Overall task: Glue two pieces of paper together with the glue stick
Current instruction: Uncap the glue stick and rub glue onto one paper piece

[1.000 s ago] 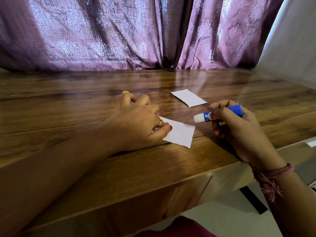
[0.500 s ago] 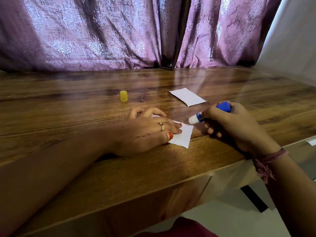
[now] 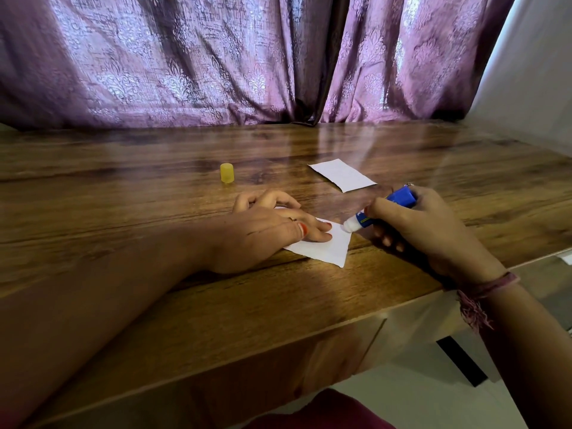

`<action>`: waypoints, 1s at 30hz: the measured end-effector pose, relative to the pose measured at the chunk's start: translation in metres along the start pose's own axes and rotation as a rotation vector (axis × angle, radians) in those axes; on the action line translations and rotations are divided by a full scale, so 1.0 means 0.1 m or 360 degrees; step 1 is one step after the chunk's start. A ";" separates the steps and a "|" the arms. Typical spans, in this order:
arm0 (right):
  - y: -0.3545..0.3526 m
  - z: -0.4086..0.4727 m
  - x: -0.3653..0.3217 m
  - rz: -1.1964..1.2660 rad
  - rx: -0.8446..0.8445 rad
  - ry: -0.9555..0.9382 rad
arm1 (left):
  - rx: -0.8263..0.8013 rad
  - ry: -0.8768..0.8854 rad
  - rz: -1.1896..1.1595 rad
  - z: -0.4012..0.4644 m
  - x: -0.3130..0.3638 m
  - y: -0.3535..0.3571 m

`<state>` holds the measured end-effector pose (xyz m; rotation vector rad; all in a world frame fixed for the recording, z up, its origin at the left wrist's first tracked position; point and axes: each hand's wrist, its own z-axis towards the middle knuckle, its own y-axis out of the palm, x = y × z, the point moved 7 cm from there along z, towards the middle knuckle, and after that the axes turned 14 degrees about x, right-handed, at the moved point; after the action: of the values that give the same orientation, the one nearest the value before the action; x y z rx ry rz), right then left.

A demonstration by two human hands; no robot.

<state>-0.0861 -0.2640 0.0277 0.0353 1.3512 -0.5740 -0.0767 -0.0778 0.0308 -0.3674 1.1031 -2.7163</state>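
Near the front edge of the worktop we count two paper pieces: near paper, pinned flat under our left hand; far paper, lying loose toward the middle. One glue stick, blue, clenched in our right hand, white tip touching the near paper's right corner. One yellow cap, upright, left of the far paper.

left hand flat on near paper | right hand presses glue stick tip to it
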 end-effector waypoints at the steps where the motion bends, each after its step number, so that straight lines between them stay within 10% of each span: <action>1: 0.01 -0.01 0.00 -0.0012 -0.0023 -0.0001 | 0.0041 0.0047 0.0059 0.01 0.00 -0.01; 30: 0.06 -0.07 -0.04 0.0013 -0.0157 -0.0233 | 0.0314 0.0217 0.0159 0.01 0.01 -0.03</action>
<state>-0.0906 -0.2547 0.0274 -0.0803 1.2343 -0.4930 -0.0775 -0.0766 0.0343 -0.0955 0.8483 -2.7618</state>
